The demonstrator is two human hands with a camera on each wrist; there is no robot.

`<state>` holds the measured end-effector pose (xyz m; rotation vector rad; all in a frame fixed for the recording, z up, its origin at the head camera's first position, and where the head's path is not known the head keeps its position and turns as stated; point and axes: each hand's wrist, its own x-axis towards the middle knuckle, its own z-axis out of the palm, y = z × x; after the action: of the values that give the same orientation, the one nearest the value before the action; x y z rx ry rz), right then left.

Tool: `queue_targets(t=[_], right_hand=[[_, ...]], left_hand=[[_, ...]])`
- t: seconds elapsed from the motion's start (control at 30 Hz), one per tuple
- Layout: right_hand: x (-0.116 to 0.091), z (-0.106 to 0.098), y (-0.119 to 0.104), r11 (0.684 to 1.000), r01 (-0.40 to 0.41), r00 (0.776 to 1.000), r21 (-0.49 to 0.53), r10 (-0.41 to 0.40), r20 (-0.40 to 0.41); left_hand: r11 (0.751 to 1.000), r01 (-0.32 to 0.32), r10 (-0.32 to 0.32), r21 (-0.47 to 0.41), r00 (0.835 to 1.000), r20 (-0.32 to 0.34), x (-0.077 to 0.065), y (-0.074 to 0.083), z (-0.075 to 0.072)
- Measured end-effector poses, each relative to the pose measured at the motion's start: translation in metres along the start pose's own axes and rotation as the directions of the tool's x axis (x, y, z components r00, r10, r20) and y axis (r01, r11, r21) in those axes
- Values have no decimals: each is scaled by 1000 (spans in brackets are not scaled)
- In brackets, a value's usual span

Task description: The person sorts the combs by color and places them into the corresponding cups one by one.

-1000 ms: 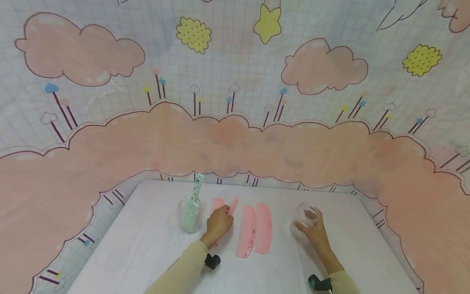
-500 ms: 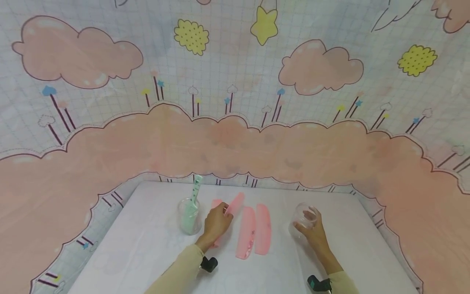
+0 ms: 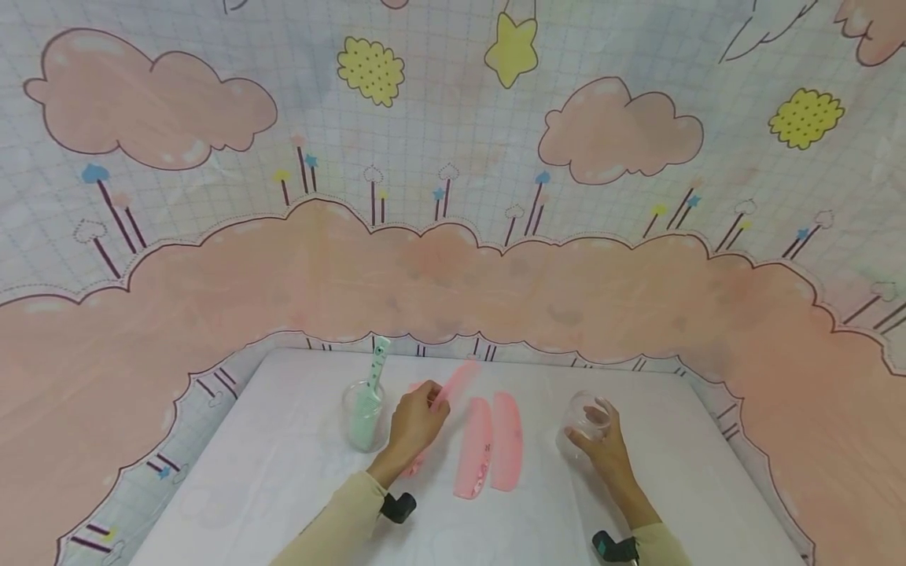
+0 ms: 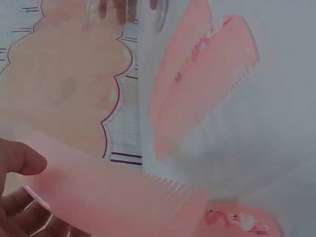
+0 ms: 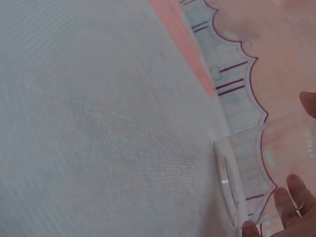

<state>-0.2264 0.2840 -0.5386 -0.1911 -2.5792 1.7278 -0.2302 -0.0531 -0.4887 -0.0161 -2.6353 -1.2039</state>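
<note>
My left hand [image 3: 418, 420] pinches a pink comb [image 3: 458, 379] between thumb and fingers, tilted up off the table. In the left wrist view the teeth of this comb [image 4: 108, 192] show near its far end. Partly hidden below that hand lies another pink comb [image 3: 416, 465] with a printed pattern. Two more lie side by side to its right, a printed pink comb [image 3: 473, 448] and a plain-looking pink comb [image 3: 506, 440]. My right hand [image 3: 614, 448] grips a clear cup [image 3: 576, 413] around its side; in the right wrist view the cup's base [image 5: 227, 182] is at the table surface.
On the left stands a second clear cup [image 3: 347, 409] holding a mint-green item [image 3: 380, 362] with a spotted handle, its exact kind unclear. A white table [image 3: 233, 472] lies under everything, with a cloud-patterned cloth [image 3: 453, 283] behind it.
My left hand has raised the pink comb off the table and moved slightly left and back with it. The right hand and its cup have stayed in place.
</note>
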Motion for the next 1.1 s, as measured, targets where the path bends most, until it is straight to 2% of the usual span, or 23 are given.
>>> queue_targets(t=[0.3, 0.6, 0.83, 1.1], right_hand=[[2, -2, 1, 1000, 13, 1000, 8, -13, -2], [-1, -1, -1, 1000, 4, 1000, 6, -4, 2], [1, 1, 1, 1000, 13, 1000, 12, -13, -6], [0, 1, 2, 1000, 6, 1000, 30, -5, -9]], left_hand=[[997, -43, 43, -60, 999, -1, -2, 18, -12], [987, -124, 119, -105, 992, -49, -3, 32, -15], [966, -178, 167, -188, 983, -74, -2, 49, -16], [930, -176, 176, -323, 984, -30, 3, 68, -6]])
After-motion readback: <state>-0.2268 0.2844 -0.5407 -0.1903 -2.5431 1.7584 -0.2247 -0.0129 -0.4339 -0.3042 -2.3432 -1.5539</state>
